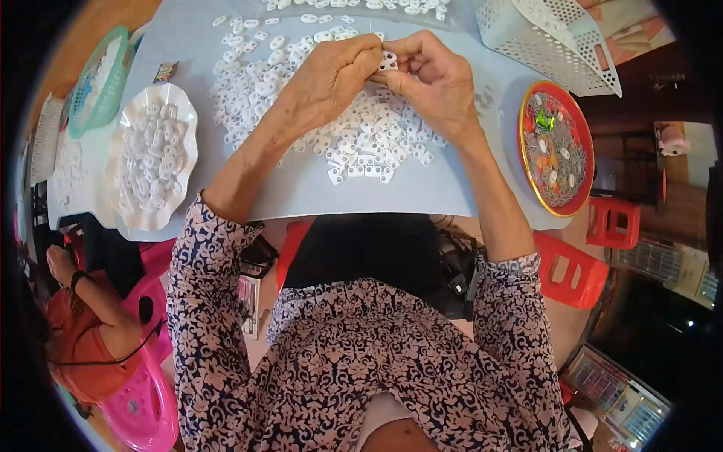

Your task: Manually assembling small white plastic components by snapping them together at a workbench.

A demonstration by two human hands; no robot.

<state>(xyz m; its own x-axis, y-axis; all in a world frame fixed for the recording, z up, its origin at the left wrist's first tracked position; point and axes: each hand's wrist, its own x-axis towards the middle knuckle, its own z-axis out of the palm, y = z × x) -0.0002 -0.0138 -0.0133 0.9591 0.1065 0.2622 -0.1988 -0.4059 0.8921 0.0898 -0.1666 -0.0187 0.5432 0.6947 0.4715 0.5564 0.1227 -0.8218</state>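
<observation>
My left hand [337, 75] and my right hand [434, 79] meet over the far middle of the table, fingers closed. Between the fingertips of my right hand shows a small white plastic piece with round holes [388, 62]. What the curled fingers of my left hand hold, if anything, is hidden. Beneath both hands spreads a heap of similar white two-holed pieces [384, 128]. At its near edge several pieces [365, 167] lie in a rough row.
To the left stand a white scalloped dish [188, 154] of white pieces and a green basket [120, 71]. On the right are a red round tray [521, 143] of small grey metal parts and a white perforated basket [527, 53]. Another person's arm [105, 309] shows at lower left.
</observation>
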